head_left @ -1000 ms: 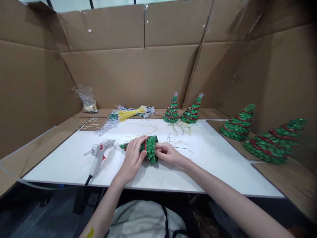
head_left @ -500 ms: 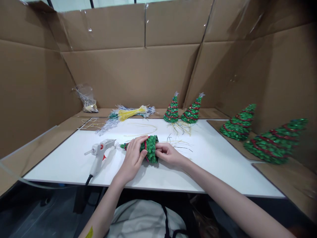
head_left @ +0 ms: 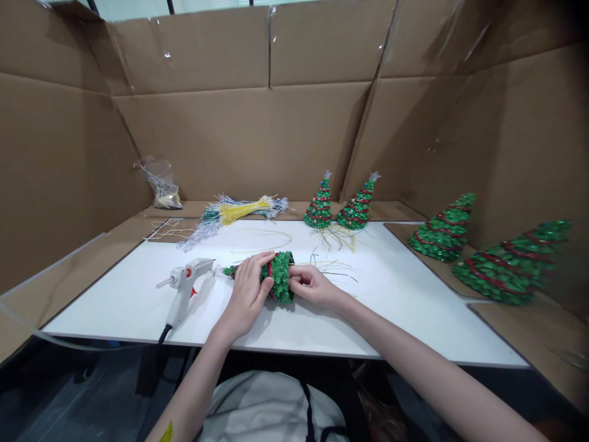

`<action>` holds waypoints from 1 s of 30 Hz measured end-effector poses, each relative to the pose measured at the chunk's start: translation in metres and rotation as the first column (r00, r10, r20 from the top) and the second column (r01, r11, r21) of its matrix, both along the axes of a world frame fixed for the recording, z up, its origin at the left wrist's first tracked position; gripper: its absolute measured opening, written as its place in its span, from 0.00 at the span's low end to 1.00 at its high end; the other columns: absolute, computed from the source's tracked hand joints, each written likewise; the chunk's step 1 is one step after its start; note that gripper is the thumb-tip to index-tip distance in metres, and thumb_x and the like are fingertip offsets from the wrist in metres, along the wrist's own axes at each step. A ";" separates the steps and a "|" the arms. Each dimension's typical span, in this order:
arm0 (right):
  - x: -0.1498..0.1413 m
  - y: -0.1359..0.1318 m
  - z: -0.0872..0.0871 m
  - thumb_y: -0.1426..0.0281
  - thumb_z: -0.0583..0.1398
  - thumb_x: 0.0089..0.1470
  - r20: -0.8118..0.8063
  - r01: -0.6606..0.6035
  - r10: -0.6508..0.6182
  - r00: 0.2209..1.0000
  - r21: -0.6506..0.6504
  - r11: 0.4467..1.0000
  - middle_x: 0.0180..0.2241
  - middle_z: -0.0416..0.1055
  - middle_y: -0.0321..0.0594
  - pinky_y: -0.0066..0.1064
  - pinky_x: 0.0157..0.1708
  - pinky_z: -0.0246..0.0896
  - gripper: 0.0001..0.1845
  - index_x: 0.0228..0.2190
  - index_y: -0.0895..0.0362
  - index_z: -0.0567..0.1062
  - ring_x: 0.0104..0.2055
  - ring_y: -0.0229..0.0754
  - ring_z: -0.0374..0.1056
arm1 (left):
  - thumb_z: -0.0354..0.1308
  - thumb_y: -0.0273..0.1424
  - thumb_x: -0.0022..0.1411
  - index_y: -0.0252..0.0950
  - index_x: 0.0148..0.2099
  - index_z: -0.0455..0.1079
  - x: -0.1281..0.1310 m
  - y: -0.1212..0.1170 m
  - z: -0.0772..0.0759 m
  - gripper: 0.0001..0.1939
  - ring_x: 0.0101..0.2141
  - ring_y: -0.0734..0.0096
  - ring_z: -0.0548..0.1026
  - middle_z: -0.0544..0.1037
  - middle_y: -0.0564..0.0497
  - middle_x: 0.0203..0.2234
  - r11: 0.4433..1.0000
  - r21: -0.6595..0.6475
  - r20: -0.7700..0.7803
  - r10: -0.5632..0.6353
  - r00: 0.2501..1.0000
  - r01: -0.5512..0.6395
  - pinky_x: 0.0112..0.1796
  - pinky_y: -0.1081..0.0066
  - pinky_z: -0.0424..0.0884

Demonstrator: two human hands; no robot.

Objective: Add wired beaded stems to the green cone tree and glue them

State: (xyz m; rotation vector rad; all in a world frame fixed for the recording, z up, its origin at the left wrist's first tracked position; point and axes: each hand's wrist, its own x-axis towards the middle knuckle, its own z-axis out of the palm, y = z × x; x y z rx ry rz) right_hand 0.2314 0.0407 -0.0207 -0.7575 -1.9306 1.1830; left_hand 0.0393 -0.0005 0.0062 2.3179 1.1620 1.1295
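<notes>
no change seen, step judged ongoing: miniature christmas tree (head_left: 281, 279) is gripped sideways by left hand (head_left: 250, 287); right hand (head_left: 313, 285) is pinched at base (head_left: 289, 296), on what can't be told.

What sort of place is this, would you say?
Probably a craft workstation, judging by a white plastic glue gun, a bundle of thin yellow strands and, lying on its side, a green, red-garlanded, cone-shaped decorative tree.
</notes>
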 end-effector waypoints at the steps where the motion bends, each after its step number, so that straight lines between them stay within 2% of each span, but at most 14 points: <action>1: 0.000 0.000 0.000 0.64 0.56 0.52 0.001 0.001 -0.001 1.000 -0.001 1.000 0.18 0.50 0.30 0.24 0.21 0.43 0.14 0.20 0.58 0.62 0.21 0.31 0.47 | 0.41 0.36 0.70 0.41 0.62 0.55 0.000 0.000 0.000 0.20 0.59 0.63 0.58 0.63 0.46 0.59 1.000 -0.006 0.002 -0.008 1.000 0.008 0.58 0.59 0.51; 9: 0.000 -0.001 0.004 0.55 0.59 0.52 -0.012 -0.016 0.015 1.000 -0.048 0.999 0.19 0.58 0.33 0.25 0.20 0.49 0.19 0.27 0.60 0.70 0.22 0.34 0.55 | 0.42 0.37 0.69 0.42 0.63 0.54 -0.003 0.001 -0.001 0.21 0.60 0.62 0.57 0.62 0.46 0.60 1.000 0.000 -0.019 -0.031 0.999 0.031 0.59 0.58 0.51; 18: 0.000 0.000 0.002 0.60 0.56 0.54 0.012 -0.003 0.003 1.000 0.012 1.000 0.18 0.49 0.29 0.25 0.20 0.42 0.17 0.22 0.59 0.64 0.20 0.31 0.45 | 0.42 0.36 0.70 0.42 0.63 0.54 -0.002 -0.002 0.000 0.21 0.60 0.63 0.57 0.62 0.47 0.60 1.000 -0.003 -0.026 -0.009 1.000 0.009 0.58 0.61 0.51; 30: -0.001 -0.001 0.003 0.63 0.56 0.52 0.012 0.004 -0.004 1.000 0.018 1.000 0.17 0.47 0.28 0.25 0.20 0.40 0.16 0.20 0.58 0.61 0.20 0.30 0.44 | 0.42 0.36 0.70 0.42 0.63 0.54 -0.002 -0.002 0.000 0.21 0.60 0.63 0.57 0.62 0.46 0.59 1.000 -0.006 -0.023 -0.006 1.000 0.006 0.59 0.59 0.51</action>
